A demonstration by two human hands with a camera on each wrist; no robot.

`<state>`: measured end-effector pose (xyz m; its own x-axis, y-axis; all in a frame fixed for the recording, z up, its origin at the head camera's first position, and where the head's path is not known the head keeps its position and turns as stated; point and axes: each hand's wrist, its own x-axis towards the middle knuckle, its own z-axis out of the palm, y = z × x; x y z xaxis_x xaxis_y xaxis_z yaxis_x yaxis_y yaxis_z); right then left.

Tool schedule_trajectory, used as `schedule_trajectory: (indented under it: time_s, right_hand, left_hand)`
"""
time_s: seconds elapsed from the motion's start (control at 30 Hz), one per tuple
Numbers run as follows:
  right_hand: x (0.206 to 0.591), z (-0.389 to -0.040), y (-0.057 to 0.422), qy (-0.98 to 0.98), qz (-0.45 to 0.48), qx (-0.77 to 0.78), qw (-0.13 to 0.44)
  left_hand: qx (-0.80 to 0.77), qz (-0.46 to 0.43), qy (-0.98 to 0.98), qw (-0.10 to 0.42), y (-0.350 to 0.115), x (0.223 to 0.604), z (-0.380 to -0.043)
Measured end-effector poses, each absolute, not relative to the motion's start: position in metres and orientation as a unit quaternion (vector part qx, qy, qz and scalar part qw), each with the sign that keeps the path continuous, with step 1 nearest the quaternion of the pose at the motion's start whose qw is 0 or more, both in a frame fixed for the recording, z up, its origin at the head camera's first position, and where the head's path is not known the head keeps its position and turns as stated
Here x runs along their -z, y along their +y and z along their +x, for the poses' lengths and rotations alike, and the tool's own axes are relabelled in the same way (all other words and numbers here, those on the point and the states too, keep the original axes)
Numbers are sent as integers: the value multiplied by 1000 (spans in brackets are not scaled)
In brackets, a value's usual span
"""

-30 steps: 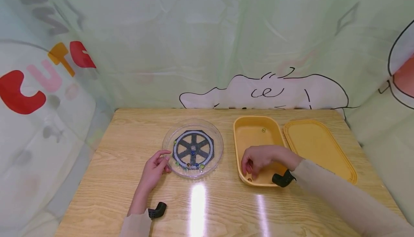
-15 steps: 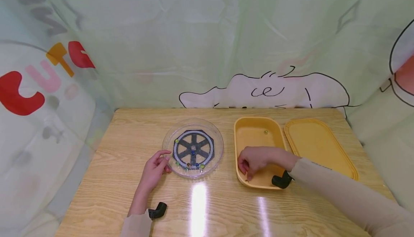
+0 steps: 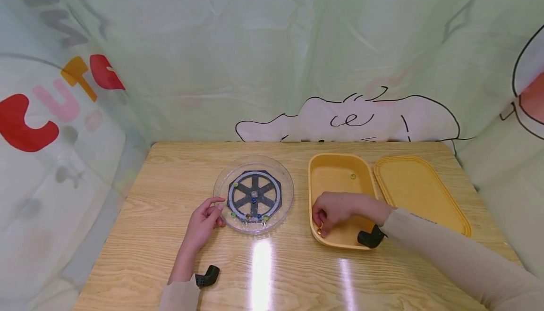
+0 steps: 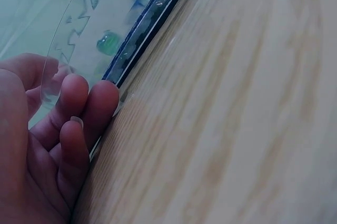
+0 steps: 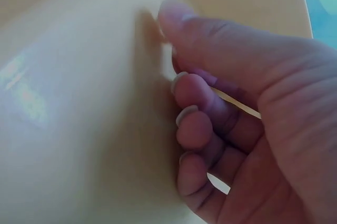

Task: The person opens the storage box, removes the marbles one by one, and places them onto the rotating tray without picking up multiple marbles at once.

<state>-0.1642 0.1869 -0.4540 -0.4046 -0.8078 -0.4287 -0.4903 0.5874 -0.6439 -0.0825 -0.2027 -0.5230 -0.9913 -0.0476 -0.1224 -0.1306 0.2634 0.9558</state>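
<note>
My left hand (image 3: 205, 221) is at the near left rim of a clear round dish (image 3: 289, 179), its thumb and fingers on either side of the rim in the left wrist view. Several glass marbles lie in the dish, among them a green marble (image 4: 108, 42) close to the fingers. Inside a yellow plastic box (image 3: 331, 172), my right hand (image 3: 337, 208) pinches an amber marble (image 3: 319, 231) between thumb and index finger, at the near left corner. The right wrist view mostly hides that marble behind the fingers. Farther back in the box is a yellow-green marble (image 3: 353, 176).
A flat yellow lid (image 3: 418, 190) lies on the wooden table (image 3: 178, 169) to the right of the box. Beneath the dish shows a dark spoked wheel-shaped piece (image 3: 255, 179). A printed cloth (image 3: 204, 65) hangs behind the table.
My right hand has shifted slightly left, and the amber marble has moved left to between its fingertips. The yellow-green marble rolled right and nearer; a green marble in the dish rolled right. My left hand stays still.
</note>
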Motion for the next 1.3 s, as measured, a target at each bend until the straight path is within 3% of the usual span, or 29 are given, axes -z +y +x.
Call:
schedule_trajectory:
  time_s: [0.33,0.57,0.8,1.3]
  right_hand:
    - [456,-165,187,816,-415,235,327]
    - [460,-172,193,820,-415,262,293]
    - [460,-175,195,822,-390,272,312]
    - [465,-178,196,826,-385,278,303]
  left_hand:
    - [-612,-46,788,43,-192,485,-73]
    - [-623,-43,779,47,-193,487,-73]
    - [-621,-43,782,44,-193,486,-74]
    - [-624,-47,779,31,-203,524,-82]
